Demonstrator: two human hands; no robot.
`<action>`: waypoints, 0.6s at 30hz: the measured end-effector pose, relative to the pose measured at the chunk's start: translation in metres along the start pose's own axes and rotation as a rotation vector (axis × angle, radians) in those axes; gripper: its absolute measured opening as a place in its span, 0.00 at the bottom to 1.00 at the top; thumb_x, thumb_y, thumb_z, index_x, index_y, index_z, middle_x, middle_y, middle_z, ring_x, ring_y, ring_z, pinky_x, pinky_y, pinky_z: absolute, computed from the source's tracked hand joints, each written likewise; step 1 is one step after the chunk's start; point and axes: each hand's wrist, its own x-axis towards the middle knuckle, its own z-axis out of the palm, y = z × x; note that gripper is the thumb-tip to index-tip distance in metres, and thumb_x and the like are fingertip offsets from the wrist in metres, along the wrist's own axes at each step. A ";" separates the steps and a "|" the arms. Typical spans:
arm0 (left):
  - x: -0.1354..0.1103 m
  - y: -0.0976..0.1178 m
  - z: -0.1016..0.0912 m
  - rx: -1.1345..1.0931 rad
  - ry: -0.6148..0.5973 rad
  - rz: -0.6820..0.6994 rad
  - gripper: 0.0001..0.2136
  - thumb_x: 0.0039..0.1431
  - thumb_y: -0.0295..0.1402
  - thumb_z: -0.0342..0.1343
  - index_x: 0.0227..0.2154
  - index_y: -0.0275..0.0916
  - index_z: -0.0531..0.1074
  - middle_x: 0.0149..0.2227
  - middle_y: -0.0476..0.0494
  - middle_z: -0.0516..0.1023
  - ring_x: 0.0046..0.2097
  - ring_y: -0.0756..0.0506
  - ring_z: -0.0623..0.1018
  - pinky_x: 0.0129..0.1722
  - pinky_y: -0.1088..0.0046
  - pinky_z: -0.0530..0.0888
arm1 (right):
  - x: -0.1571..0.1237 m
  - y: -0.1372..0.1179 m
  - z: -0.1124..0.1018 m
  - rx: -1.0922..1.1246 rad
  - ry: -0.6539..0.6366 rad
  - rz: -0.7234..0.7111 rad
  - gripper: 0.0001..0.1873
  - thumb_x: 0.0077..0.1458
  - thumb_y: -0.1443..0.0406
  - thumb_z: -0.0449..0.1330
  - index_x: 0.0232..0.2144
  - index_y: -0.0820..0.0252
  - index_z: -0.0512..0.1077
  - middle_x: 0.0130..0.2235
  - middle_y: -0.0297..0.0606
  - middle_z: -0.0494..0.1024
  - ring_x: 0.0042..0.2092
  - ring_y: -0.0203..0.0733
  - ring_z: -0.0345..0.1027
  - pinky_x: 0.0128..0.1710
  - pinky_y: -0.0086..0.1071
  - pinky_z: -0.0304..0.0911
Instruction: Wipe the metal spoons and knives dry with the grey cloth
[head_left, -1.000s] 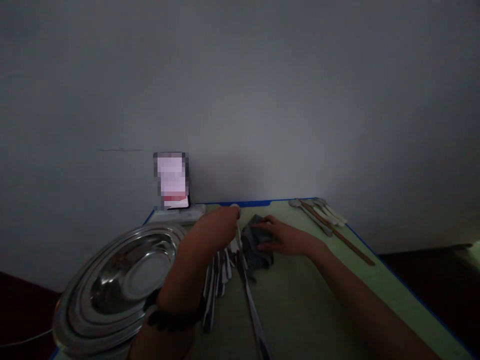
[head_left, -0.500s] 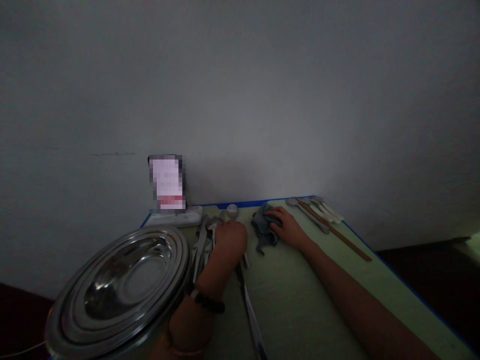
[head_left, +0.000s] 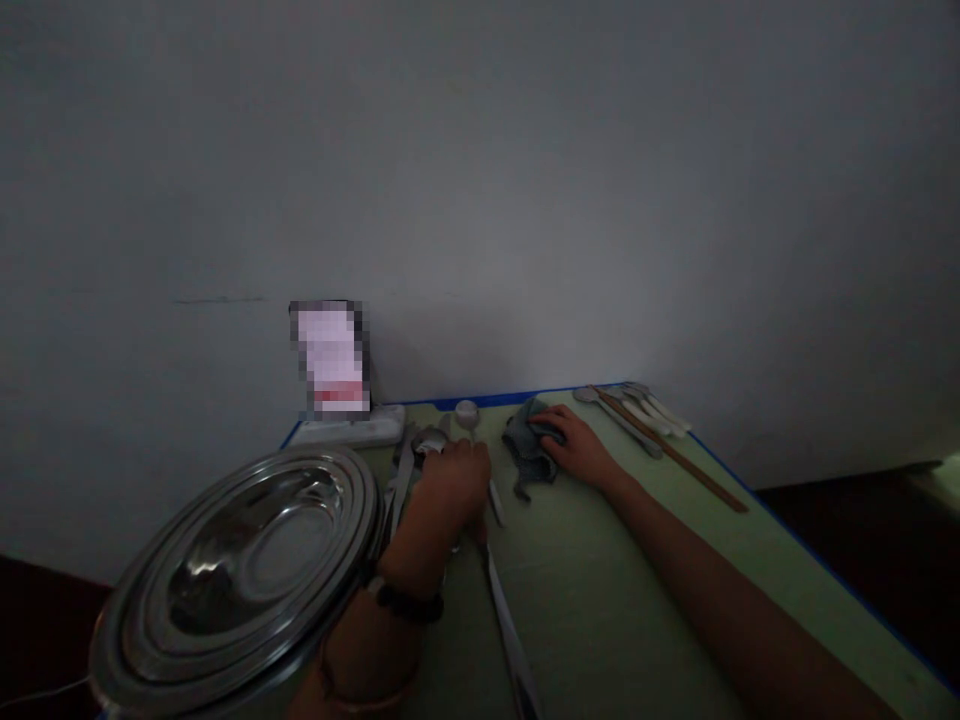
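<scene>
Apparently, the work is standing somewhere in the middle. From where I'm watching, a crumpled grey cloth [head_left: 531, 450] is lying on the bench [head_left: 600, 600], and utensils are sitting in two lots on either side of it. Well to its right, a metal spoon [head_left: 622, 425], a wooden stick [head_left: 690, 465] and some white-handled pieces [head_left: 670, 415] are lying close together, untouched by either hand. To its left, another bunch is lying: knives [head_left: 405, 470], a second spoon [head_left: 430, 440] and a small round-bowled ladle [head_left: 466, 414]. Which lot is finished and which is left, I'm not able to say, though the left one is looking like the part being handled.

The left hand [head_left: 454, 485] is hanging over that bunch, left of the cloth, its fingers curled well inward; whatever it may be gripping is hiding beneath it. The right hand [head_left: 574, 445] is resting on the cloth itself, fingers loosely bent; I can't tell whether it's pinching the fabric.

Soft and rumpled, the cloth is trailing a thin tail. Farther left of it, round steel dishes [head_left: 247, 560] are nesting, polished and gleaming dully. A long, slender metal tool [head_left: 508, 630] is stretching across the cloth's near-left side.
</scene>
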 end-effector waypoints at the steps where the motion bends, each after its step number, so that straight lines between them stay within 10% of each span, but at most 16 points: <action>1: 0.002 0.000 0.002 0.003 0.012 0.001 0.37 0.29 0.32 0.69 0.48 0.32 0.64 0.49 0.29 0.70 0.50 0.33 0.70 0.44 0.57 0.68 | 0.000 0.000 0.000 -0.002 0.000 0.003 0.18 0.49 0.69 0.52 0.44 0.60 0.70 0.45 0.41 0.68 0.48 0.41 0.63 0.52 0.38 0.57; 11: 0.003 -0.006 -0.003 0.039 0.113 -0.068 0.22 0.50 0.33 0.58 0.48 0.30 0.65 0.50 0.28 0.68 0.53 0.33 0.66 0.49 0.55 0.62 | -0.001 -0.002 -0.001 -0.016 -0.004 0.008 0.18 0.49 0.70 0.52 0.44 0.59 0.70 0.45 0.41 0.68 0.48 0.41 0.63 0.52 0.37 0.56; 18: 0.003 0.000 -0.001 0.014 -0.060 0.013 0.42 0.25 0.44 0.69 0.48 0.32 0.65 0.50 0.26 0.70 0.52 0.32 0.68 0.52 0.54 0.59 | 0.000 -0.002 -0.002 -0.008 0.008 0.002 0.18 0.49 0.70 0.52 0.44 0.57 0.70 0.44 0.40 0.68 0.47 0.41 0.64 0.51 0.38 0.57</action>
